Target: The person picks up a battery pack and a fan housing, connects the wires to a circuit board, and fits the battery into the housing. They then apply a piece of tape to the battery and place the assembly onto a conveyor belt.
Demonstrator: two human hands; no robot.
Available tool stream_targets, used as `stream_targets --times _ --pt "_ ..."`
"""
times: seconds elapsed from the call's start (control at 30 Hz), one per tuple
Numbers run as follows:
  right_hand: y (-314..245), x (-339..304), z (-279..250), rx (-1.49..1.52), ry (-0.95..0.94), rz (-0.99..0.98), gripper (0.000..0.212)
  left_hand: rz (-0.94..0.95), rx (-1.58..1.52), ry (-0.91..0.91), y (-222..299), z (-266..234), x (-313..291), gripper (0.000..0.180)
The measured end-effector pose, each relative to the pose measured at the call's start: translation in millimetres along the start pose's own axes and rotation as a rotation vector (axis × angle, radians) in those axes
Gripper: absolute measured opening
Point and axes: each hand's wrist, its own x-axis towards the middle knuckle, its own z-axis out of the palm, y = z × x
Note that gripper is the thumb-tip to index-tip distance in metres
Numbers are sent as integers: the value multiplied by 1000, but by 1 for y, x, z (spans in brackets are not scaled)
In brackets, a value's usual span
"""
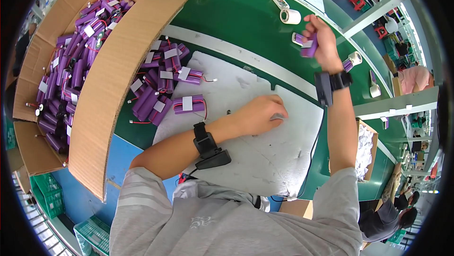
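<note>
My right hand (324, 42) is raised over the far right of the green table (227, 10), its fingers wrapped round a purple battery pack (308, 50) with a white label. My left hand (257, 115) rests on the white foam sheet (236, 161), fingers curled in. A small grey piece shows at its fingertips, too little of it to name. Left of that hand, a single labelled battery pack (188, 104) with red wires lies at the foam's edge. Beside it is a heap of similar purple packs (163, 74).
A large open cardboard box (127, 57) full of purple packs stands at the left. Tape rolls (289, 17) lie along the table's far side. A carton (364, 149) of white wrapping sits at the right, near a white post (397, 107). Another person (385, 218) is at the lower right.
</note>
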Motion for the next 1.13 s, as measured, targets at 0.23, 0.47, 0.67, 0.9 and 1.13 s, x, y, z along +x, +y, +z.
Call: stream_targets --times 0.23,0.47,0.67,0.9,1.13 --pt "29 85 -27 -753 248 21 45 6 4 36 -1 -2 -2 16" --pt "51 109 -19 -1273 342 -115 64 -9 -73 41 -2 -8 -2 15" --pt "-17 15 -15 -1180 457 -725 59 9 -86 204 -9 -7 3 23" --pt "-60 -93 -22 -714 -112 59 40 -133 -206 503 13 -25 11 38" --pt "45 -140 -26 -552 -125 260 46 -366 -183 -335 11 -18 11 54"
